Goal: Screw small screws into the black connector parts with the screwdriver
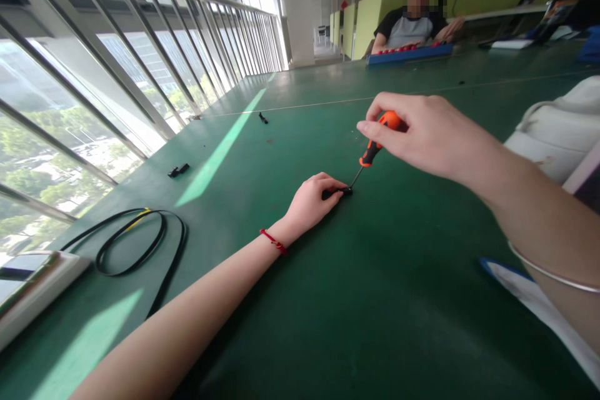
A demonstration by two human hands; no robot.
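My right hand (412,128) grips an orange and black screwdriver (372,151) by the top of its handle, with thumb and fingers closed round it. The screwdriver leans, and its thin metal shaft points down to a small black part (347,190) on the green table (300,300). My left hand (315,200) pinches that black part between thumb and fingers and rests on the tabletop. The fingers hide much of the part, so I cannot make out its exact kind. Shaft tip and black part appear to meet.
Small black pieces (179,170) lie to the left, another black piece (263,118) farther back. A black cable (162,231) loops beside a white box-like object (42,294). White objects (553,131) stand at right. Across the table a person (410,28) sits behind a blue tray (407,56).
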